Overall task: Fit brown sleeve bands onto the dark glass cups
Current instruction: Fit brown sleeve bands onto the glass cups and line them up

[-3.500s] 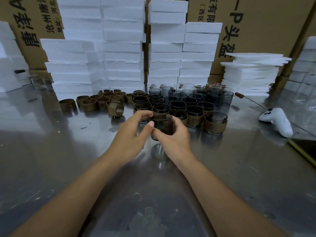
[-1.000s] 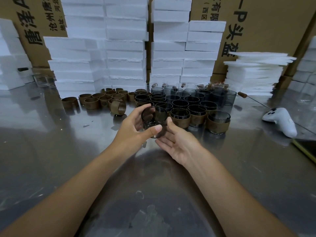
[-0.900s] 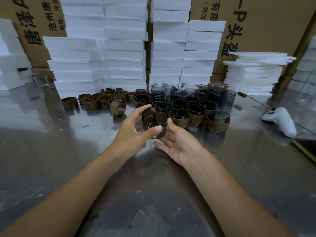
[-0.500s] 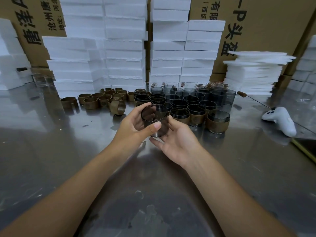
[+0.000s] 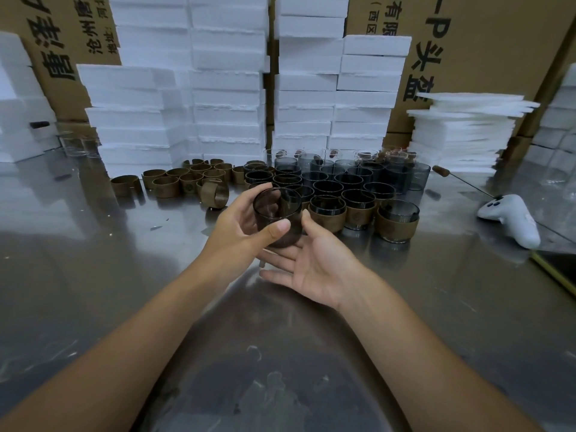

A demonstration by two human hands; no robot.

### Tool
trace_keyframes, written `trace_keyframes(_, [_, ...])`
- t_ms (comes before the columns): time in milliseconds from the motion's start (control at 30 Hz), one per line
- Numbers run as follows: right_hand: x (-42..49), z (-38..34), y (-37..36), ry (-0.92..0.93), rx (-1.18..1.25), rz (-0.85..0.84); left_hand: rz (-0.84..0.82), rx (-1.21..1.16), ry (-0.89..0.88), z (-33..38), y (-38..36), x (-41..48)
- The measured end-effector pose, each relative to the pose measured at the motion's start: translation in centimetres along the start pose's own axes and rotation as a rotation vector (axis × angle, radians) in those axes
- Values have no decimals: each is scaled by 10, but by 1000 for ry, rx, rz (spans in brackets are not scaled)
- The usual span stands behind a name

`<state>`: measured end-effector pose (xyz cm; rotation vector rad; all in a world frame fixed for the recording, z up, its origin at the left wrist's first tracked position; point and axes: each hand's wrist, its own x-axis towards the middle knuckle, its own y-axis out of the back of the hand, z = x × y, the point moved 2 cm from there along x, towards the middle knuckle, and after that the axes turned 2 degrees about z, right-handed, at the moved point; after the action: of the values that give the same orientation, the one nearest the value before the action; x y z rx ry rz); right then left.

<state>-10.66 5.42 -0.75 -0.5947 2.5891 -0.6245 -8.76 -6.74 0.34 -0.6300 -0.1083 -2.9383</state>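
My left hand [image 5: 240, 229] grips a dark glass cup [image 5: 277, 210] above the steel table [image 5: 93, 275], thumb across its front, with no band visible on it. My right hand [image 5: 314, 263] lies palm up just under and beside the cup, fingers straight, touching its lower right side. Behind them stands a cluster of dark cups [image 5: 339, 182]; the front row, such as one banded cup [image 5: 397, 221], wears brown sleeve bands. Loose brown bands [image 5: 190, 180] lie to the left, one band [image 5: 215, 196] tipped on its side.
Stacks of white foam blocks [image 5: 224, 88] and cardboard boxes [image 5: 467, 42] wall off the back. A pile of thin foam sheets [image 5: 461, 129] sits at back right. A white controller [image 5: 511, 219] lies at the right, a thin rod [image 5: 461, 179] behind it.
Both hands held the cup low on the table 3.5 s ago. The left hand has since lifted it; the right hand let go and now lies flat under it, a little closer.
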Motion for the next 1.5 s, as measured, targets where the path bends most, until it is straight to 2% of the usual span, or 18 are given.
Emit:
trace_keyframes(300, [4, -2, 9, 69, -54, 148, -23, 86, -13, 4, 3, -1])
trace_keyframes(467, [6, -5, 12, 156, 35, 242, -32, 102, -13, 2, 2, -1])
trace_keyframes(700, [4, -8, 6, 206, 117, 139, -17, 39, 2, -1, 0, 0])
trace_keyframes(900, [1, -7, 1, 160, 107, 45, -12, -29, 1, -1, 0, 0])
trace_keyframes(1233, [2, -2, 0, 108, -37, 59, 3, -49, -6, -3, 2, 3])
trace_keyframes(1367, [5, -3, 0, 267, -254, 184, 63, -117, 52, -7, 5, 6])
trace_keyframes(1500, [1, -3, -5, 460, -379, 163, 70, -181, 144, -11, 6, 8])
